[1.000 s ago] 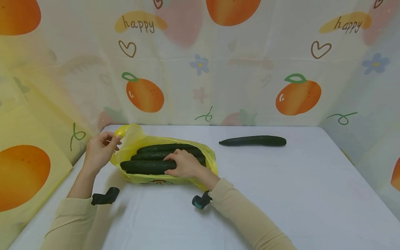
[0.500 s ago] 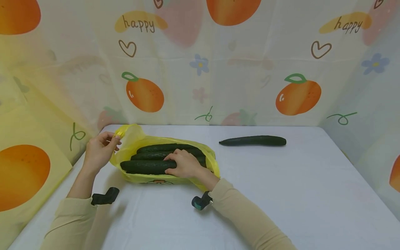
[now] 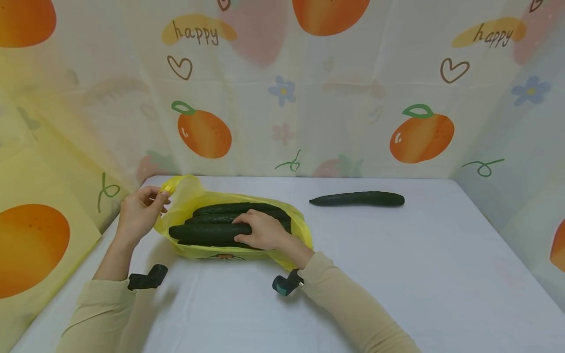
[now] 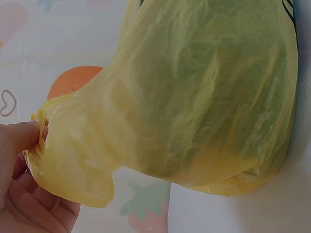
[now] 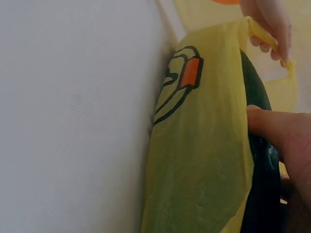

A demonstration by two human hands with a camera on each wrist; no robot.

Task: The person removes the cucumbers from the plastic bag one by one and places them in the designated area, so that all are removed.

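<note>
A yellow plastic bag (image 3: pixel 207 252) lies on its side on the table, its mouth spread around several dark green cucumbers (image 3: pixel 220 210). At the bag's left end my left hand (image 3: pixel 137 211) pinches the gathered handle (image 4: pixel 39 127) between thumb and fingers. My right hand (image 3: pixel 262 230) reaches into the opening and grips the front cucumber (image 3: pixel 203 231) near its right part, thumb on the near side and fingers over the top. That cucumber lies over another one (image 3: pixel 212 242) at the bag's near edge. The right wrist view shows the thumb (image 5: pixel 269 126) against its dark skin.
One more cucumber (image 3: pixel 357 198) lies outside the bag, toward the back right of the white table (image 3: pixel 397 274). A printed cloth (image 3: pixel 309 122) hangs behind and along both sides. Each wrist wears a small black camera mount (image 3: pixel 149 277).
The right hand has shifted slightly right and up with the front cucumber, which has risen a little, showing more of the cucumber beneath. The left hand is nearly still.
</note>
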